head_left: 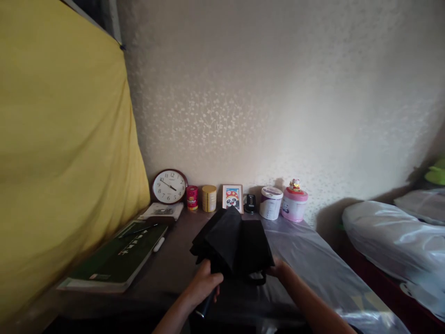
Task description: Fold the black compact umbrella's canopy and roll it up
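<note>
A black folding umbrella (227, 243), its loose fabric partly gathered and spread out in folds, is held over the near middle of the table. My left hand (206, 281) is closed around it near the handle (205, 306), which points down toward me. At the lower right edge of the black fabric, my right hand (277, 268) pinches it; most of those fingers are hidden behind the cloth. A short black strap loop hangs below the fabric beside my right hand.
A green book (121, 260) with a pen lies at left. Along the wall stand a clock (169, 186), a red can (192, 198), a yellow canister (209, 198), a picture frame (232, 198), a white tub (270, 203) and a pink tub (294, 205). Plastic-wrapped bundles (389, 246) lie right.
</note>
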A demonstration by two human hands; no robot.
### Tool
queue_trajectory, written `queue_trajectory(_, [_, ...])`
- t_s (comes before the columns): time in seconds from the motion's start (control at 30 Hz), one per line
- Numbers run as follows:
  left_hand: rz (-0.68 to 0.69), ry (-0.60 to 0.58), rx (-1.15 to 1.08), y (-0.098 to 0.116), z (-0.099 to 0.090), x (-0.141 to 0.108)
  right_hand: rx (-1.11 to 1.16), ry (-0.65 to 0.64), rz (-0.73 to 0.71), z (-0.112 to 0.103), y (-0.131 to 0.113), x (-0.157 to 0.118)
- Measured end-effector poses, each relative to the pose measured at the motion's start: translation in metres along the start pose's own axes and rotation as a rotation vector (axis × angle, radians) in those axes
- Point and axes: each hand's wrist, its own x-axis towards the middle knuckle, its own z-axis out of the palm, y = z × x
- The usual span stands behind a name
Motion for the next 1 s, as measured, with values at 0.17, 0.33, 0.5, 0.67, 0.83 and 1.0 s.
queue_trajectory(0.17, [0.065, 0.054, 0.283, -0.004, 0.007, 0.024, 0.087, -0.178, 0.222, -0.023, 0.005, 0.005])
queue_trajectory(0.33, [0.041, 0.071, 0.535, -0.022, 0.016, 0.037, -0.023, -0.405, 0.355, -0.05, 0.001, -0.002])
queue_trajectory(0.5, [0.141, -0.094, 0.473, -0.029, -0.004, 0.037, -0.197, -0.467, 0.46, -0.071, 0.007, -0.012])
queue_trajectory(0.67, [0.128, -0.167, 0.365, -0.027, -0.011, 0.034, -0.533, -0.24, 0.393, -0.085, 0.01, -0.012])
queue_trajectory(0.83, [0.077, -0.097, 0.509, -0.026, 0.006, 0.026, -0.741, 0.31, -0.145, -0.08, -0.032, 0.004])
queue_trajectory(1.0, [0.177, -0.127, 0.395, -0.024, 0.008, 0.021, -0.814, 0.066, -0.416, -0.052, -0.062, 0.011])
